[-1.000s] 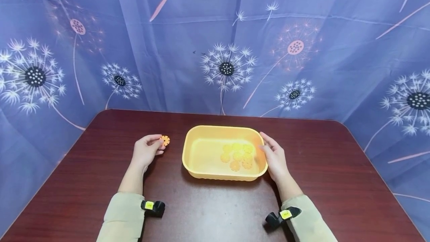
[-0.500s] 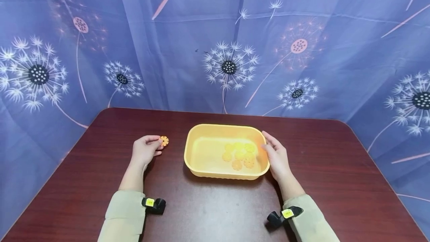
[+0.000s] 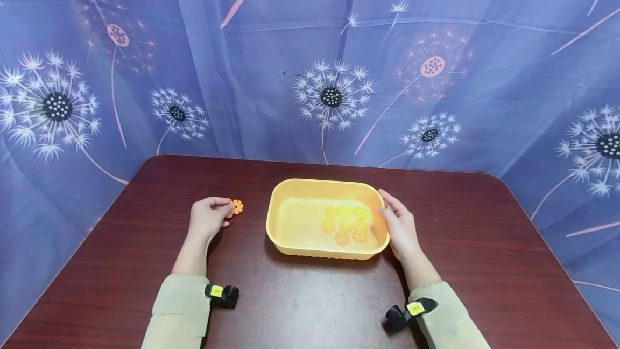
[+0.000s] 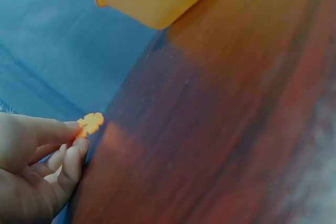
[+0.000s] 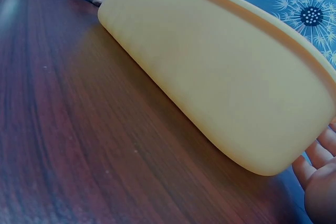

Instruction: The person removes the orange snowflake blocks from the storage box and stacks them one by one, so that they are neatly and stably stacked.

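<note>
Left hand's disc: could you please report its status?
Left hand pinches orange notched disc. Right hand grips yellow tub. Nothing visible between disc and tub.

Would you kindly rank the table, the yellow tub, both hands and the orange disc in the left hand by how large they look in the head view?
1. Table
2. Yellow tub
3. Left hand and right hand: too alike to rank
4. Orange disc
</note>
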A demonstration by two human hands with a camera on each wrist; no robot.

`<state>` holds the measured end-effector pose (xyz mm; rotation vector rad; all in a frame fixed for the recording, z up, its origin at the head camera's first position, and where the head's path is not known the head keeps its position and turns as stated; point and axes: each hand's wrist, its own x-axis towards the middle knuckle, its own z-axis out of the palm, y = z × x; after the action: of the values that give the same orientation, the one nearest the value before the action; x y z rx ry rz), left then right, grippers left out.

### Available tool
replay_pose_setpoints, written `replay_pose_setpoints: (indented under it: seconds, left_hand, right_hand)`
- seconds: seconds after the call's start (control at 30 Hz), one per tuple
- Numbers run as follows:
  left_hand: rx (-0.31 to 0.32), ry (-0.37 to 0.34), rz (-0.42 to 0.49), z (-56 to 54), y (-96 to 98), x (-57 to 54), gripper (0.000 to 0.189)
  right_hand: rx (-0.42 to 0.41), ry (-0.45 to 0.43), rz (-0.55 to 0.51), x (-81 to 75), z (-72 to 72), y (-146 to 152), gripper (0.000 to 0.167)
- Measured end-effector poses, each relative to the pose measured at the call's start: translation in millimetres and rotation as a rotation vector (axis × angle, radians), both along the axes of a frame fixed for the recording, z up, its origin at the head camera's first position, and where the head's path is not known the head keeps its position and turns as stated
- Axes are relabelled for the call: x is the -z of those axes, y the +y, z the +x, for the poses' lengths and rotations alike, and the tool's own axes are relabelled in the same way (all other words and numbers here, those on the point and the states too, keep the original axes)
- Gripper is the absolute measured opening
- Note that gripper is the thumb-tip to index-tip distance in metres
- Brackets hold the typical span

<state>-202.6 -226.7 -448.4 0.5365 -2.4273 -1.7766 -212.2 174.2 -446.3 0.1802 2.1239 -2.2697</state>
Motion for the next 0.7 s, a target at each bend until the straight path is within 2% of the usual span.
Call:
replay_pose_setpoints:
  seconds: [0.43,0.7]
  left_hand:
    - [-0.002,-0.053,-0.201,1.6,1.8,-1.9,0.022]
    - [0.003,-0.046,-0.228,3.3,3.2,-3.9,0.021]
  right_hand:
    - [-0.010,-0.013,0.019,-1.3,0.0,0.6,0.052]
    - [-0.004,-0.012,0.014,-0.3,-0.6,1.0,0.052]
